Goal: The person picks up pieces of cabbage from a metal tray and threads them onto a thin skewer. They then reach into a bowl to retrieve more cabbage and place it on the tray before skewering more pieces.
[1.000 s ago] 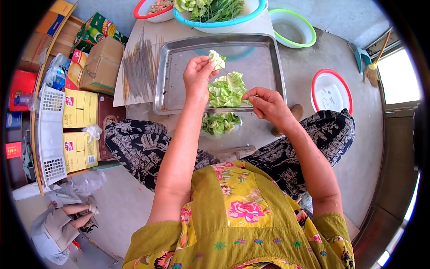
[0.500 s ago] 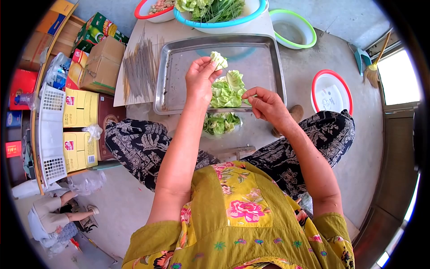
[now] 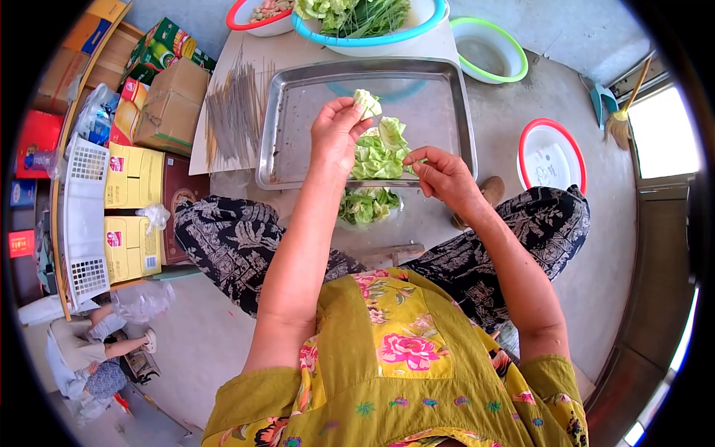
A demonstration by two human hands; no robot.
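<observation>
My left hand (image 3: 334, 134) is closed over the metal tray, pinching a folded pale green lettuce leaf (image 3: 367, 104) between thumb and fingertips. Lower and to the right, my right hand (image 3: 443, 175) has thumb and forefinger pressed together at the tray's near edge; anything thin between them is too small to make out. Loose lettuce leaves (image 3: 380, 158) lie in the tray between the two hands. More lettuce (image 3: 367, 205) sits below the near rim, close to my knees. The shallow metal tray (image 3: 298, 74) rests on a pale board.
A bundle of thin sticks (image 3: 237, 112) lies left of the tray. Behind it stand a blue-rimmed basin (image 3: 357, 43) of greens and a red-rimmed bowl (image 3: 257, 28). Green-rimmed (image 3: 484, 73) and red-rimmed basins (image 3: 525, 149) stand on the right. Boxes (image 3: 173, 104) fill the left; another person (image 3: 74, 357) sits lower left.
Both hands keep almost the same place and grip, with the leaf still in my left hand. The person at lower left has shifted a leg and posture slightly.
</observation>
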